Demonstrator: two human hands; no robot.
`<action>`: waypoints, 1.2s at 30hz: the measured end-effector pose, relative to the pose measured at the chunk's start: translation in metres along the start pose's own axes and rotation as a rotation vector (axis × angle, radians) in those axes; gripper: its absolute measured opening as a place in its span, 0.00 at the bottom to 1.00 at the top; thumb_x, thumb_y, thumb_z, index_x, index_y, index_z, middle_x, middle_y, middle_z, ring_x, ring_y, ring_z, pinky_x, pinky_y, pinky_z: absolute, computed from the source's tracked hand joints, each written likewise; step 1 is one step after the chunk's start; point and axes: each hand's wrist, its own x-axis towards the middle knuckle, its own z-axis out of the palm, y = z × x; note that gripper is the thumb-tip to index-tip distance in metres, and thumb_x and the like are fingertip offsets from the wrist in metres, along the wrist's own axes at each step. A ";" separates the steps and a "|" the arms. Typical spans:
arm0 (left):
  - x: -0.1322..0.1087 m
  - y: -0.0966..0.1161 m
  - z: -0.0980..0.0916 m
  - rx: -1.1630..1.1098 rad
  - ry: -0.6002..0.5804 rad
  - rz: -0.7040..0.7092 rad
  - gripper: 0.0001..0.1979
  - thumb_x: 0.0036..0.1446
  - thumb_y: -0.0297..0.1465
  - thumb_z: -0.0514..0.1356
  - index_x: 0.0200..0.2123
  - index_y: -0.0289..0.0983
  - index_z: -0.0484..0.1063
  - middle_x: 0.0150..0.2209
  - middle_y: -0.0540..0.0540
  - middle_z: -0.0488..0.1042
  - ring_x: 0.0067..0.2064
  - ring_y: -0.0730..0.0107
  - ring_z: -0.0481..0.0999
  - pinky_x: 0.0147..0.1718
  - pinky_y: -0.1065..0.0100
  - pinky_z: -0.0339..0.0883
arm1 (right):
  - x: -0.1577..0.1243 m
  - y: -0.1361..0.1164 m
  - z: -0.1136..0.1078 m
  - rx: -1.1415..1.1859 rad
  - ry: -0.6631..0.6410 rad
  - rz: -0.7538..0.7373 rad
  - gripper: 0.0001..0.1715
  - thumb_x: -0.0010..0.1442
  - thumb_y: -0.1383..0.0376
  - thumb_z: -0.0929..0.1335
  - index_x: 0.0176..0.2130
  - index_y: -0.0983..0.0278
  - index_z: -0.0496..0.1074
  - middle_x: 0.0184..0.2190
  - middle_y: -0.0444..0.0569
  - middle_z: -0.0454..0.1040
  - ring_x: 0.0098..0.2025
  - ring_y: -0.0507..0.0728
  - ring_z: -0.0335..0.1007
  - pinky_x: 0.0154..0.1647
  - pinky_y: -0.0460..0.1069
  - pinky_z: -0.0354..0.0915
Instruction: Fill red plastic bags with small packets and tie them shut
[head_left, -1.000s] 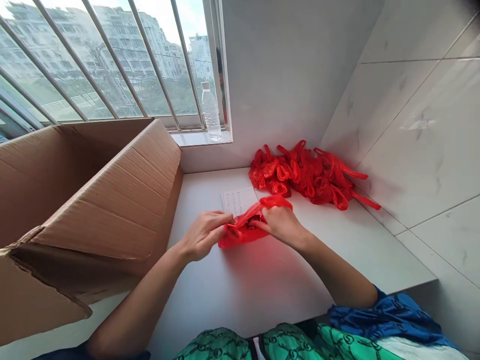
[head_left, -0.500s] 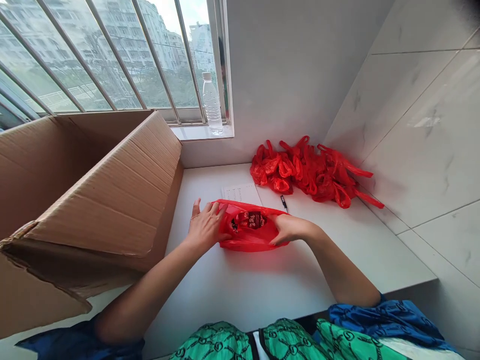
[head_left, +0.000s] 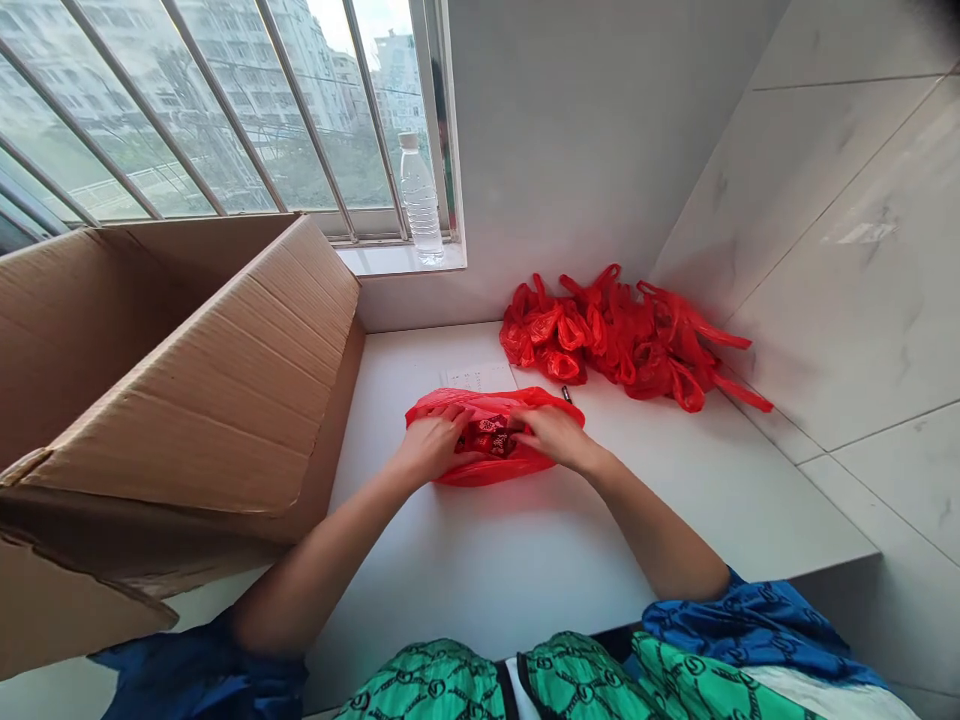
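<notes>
Desk: box along the left side. Bag pile at rear right, against the wall. Paper and pen just behind the bag under left hand and right hand. Bottle on the sill, beyond the box.

The left hand and right hand lie on a red plastic bag on the bench, with a heap of red bags just behind it and a cardboard box to its left.
</notes>
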 end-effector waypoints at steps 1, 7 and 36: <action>0.000 -0.006 0.002 -0.028 -0.004 -0.005 0.34 0.55 0.48 0.65 0.60 0.37 0.67 0.55 0.33 0.73 0.47 0.46 0.77 0.34 0.61 0.66 | -0.004 0.002 -0.003 0.075 0.022 -0.033 0.06 0.60 0.70 0.70 0.38 0.60 0.75 0.35 0.45 0.78 0.35 0.55 0.73 0.31 0.46 0.58; 0.000 -0.018 -0.003 -0.180 0.067 0.070 0.26 0.58 0.47 0.62 0.57 0.41 0.72 0.55 0.39 0.74 0.49 0.50 0.76 0.41 0.60 0.67 | -0.022 0.006 -0.021 0.302 0.284 0.041 0.02 0.58 0.67 0.67 0.33 0.60 0.70 0.28 0.41 0.76 0.27 0.53 0.69 0.30 0.47 0.59; -0.003 0.018 -0.014 -1.116 0.056 0.101 0.18 0.66 0.43 0.55 0.44 0.38 0.77 0.39 0.45 0.77 0.37 0.67 0.74 0.34 0.69 0.66 | -0.011 -0.014 -0.004 1.114 0.335 0.190 0.21 0.56 0.50 0.73 0.39 0.63 0.72 0.34 0.47 0.81 0.29 0.55 0.78 0.37 0.53 0.76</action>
